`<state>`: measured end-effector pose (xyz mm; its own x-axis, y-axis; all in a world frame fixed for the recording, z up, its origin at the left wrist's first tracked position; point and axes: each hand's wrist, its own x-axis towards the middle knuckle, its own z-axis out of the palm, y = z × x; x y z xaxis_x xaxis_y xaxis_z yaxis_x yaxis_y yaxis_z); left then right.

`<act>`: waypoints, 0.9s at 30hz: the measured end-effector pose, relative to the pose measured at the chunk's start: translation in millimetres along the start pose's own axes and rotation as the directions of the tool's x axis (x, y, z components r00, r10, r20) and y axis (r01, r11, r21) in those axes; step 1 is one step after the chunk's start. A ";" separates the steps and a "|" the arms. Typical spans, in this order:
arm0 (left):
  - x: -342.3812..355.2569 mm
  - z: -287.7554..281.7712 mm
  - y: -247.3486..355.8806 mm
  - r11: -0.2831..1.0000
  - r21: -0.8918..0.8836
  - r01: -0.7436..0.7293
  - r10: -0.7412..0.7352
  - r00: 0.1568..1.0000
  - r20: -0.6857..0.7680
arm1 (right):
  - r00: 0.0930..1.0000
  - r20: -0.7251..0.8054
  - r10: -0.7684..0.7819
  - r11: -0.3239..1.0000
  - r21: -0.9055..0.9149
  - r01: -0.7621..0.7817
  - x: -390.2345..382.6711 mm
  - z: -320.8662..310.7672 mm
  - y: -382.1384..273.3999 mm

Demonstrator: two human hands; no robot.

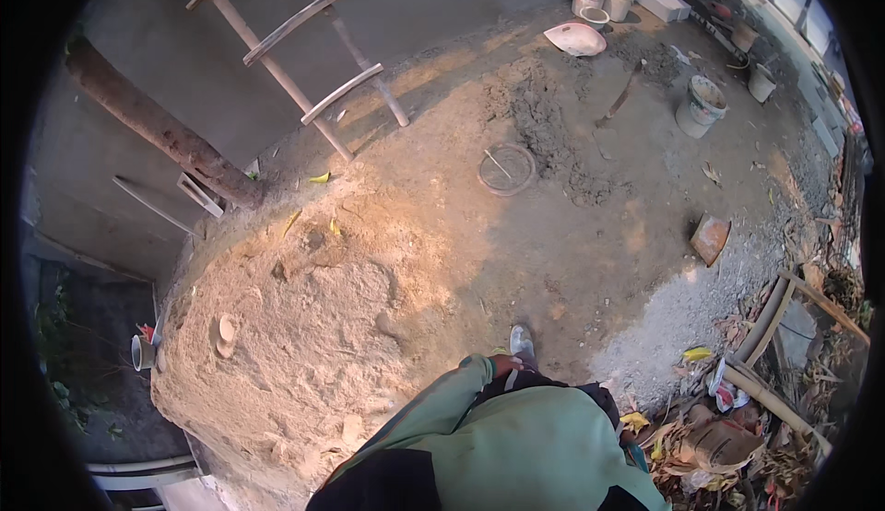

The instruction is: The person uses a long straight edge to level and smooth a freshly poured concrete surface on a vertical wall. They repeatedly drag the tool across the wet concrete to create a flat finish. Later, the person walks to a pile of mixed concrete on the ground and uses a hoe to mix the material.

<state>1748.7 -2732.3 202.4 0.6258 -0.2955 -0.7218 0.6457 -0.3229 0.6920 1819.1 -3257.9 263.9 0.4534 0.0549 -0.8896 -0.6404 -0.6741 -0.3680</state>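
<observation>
My left hand (504,365) rests at the front of my dark clothing, just below the hem of my green top (525,428); its fingers are too small and covered to read. Only a sliver of my right hand (629,437) shows beside my right hip, close to dry leaves, and its fingers are hidden. One grey shoe (522,338) stands on the ground ahead of my left hand. Farther off, a round shallow pan (518,182) lies on the dirt with a thin light stick (498,164) in it.
A sand heap (304,327) spreads on the left, below a wooden ladder (267,59) and a trunk (157,115) against the wall. Wet mortar (544,129) lies beyond the pan. Buckets (702,105) stand far right; a tipped bucket (711,239), planks and leaf litter (774,456) lie nearer.
</observation>
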 end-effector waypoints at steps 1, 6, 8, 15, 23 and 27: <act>8.4 -26.5 -2.6 0.981 0.191 -0.044 0.032 0.997 0.065 | 0.999 0.017 -0.040 0.998 -0.057 0.041 31.1 -10.7 -31.4; -97.6 -128.4 24.0 0.932 0.069 0.356 -0.269 0.806 -0.527 | 0.959 0.218 -0.179 0.878 -0.405 0.256 196.4 -5.2 -245.9; -130.5 -131.8 4.9 0.907 -0.110 0.407 -0.382 0.685 -0.620 | 0.938 0.281 -0.204 0.825 -0.467 0.319 206.6 42.6 -339.5; -169.1 -73.8 -58.1 0.736 -0.468 0.489 -0.677 0.529 -0.511 | 0.786 0.561 -0.260 0.642 -0.508 0.575 214.5 193.5 -581.7; -110.3 -74.0 -73.3 0.427 -0.866 0.262 -0.838 0.474 -0.270 | 0.598 0.778 -0.191 0.540 -0.425 0.726 225.0 313.3 -768.3; -88.0 -126.2 -37.7 0.509 -0.858 0.061 -0.778 0.459 -0.429 | 0.547 0.826 -0.140 0.506 -0.415 0.756 232.8 364.0 -844.2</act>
<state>1724.5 -2580.7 241.3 -0.0273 0.5011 -0.8650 0.7428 0.5892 0.3179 2239.6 -2407.9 269.1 -0.1744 0.7325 -0.6581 0.2755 -0.6053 -0.7468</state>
